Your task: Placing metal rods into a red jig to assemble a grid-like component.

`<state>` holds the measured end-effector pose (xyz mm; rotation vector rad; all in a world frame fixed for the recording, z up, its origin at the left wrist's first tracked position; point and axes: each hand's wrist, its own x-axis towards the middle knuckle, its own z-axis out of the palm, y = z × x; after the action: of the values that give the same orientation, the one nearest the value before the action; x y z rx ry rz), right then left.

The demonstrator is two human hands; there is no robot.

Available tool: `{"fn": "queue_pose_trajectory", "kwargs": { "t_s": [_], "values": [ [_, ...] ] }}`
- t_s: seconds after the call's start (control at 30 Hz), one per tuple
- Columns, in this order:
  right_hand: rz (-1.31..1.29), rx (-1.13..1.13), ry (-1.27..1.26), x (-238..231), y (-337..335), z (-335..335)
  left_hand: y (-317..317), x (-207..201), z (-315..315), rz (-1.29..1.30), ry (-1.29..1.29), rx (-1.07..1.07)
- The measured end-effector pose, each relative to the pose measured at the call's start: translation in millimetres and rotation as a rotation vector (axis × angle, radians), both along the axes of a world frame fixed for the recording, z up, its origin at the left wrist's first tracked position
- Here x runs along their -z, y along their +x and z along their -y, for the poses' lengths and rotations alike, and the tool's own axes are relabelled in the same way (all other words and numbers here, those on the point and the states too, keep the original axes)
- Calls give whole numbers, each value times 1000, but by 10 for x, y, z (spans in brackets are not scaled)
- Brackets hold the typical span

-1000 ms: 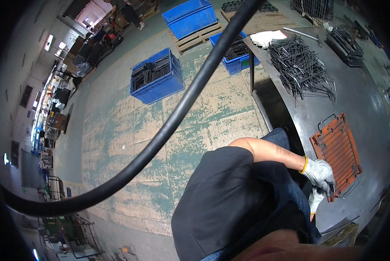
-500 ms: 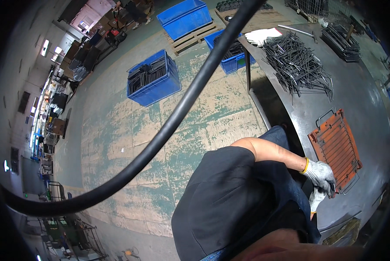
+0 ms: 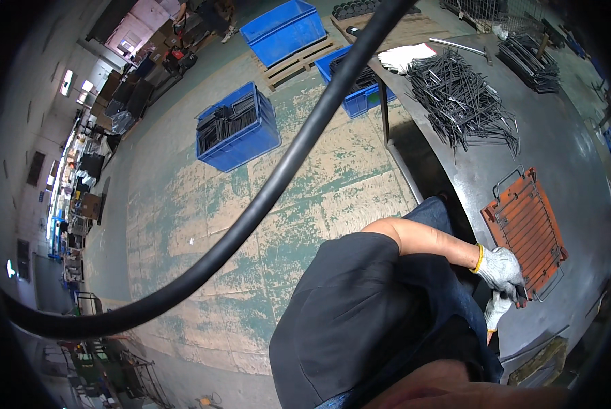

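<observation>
An orange-red plate fixture [image 3: 553, 221] lies on the grey metal table, with a row of thin dark rods [image 3: 527, 228] across it. Bent wire loops [image 3: 508, 178] stick out past its far and near ends. My left hand [image 3: 501, 268], in a whitish knit glove with a yellow cuff, is at the fixture's near left corner, its fingers curled. A small dark and red piece [image 3: 521, 296] shows at its fingertips; its kind is unclear. Just below, my right hand [image 3: 498, 311], also gloved, is close against the left; its fingers are mostly hidden.
A tangled heap of black wire rods [image 3: 459, 99] lies farther up the table [image 3: 561, 146], beside stacked dark wire parts [image 3: 529, 65], a hammer-like tool [image 3: 461, 46] and white gloves [image 3: 406, 57]. Blue crates [image 3: 240, 146] stand on the floor. A black hose-like bar [image 3: 278, 184] crosses the view.
My view has shifted very slightly. Both hands stay at the fixture's near left corner, with only a small shift of the left fingers.
</observation>
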<state>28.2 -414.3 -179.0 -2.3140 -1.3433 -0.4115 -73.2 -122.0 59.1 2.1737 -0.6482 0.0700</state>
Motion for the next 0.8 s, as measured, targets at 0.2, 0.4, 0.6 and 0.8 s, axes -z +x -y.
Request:
{"fn": "queue_pose_trajectory", "kwargs": {
  "t_s": [0.2,0.4,0.6,0.8],
  "values": [
    [-739,366,197,-25,-227,68,110,-58,5,327,65,14],
    [-467,244,337,-1178,-686,-1073,302,379,-85,247,32,36],
    [-932,389,302,-1835,-817,-1052,486,-228,132,-703,-468,-119],
    [-1580,95,916,-1927,-930,-1058,1070,299,184,-1141,-880,-220]
  ]
}}
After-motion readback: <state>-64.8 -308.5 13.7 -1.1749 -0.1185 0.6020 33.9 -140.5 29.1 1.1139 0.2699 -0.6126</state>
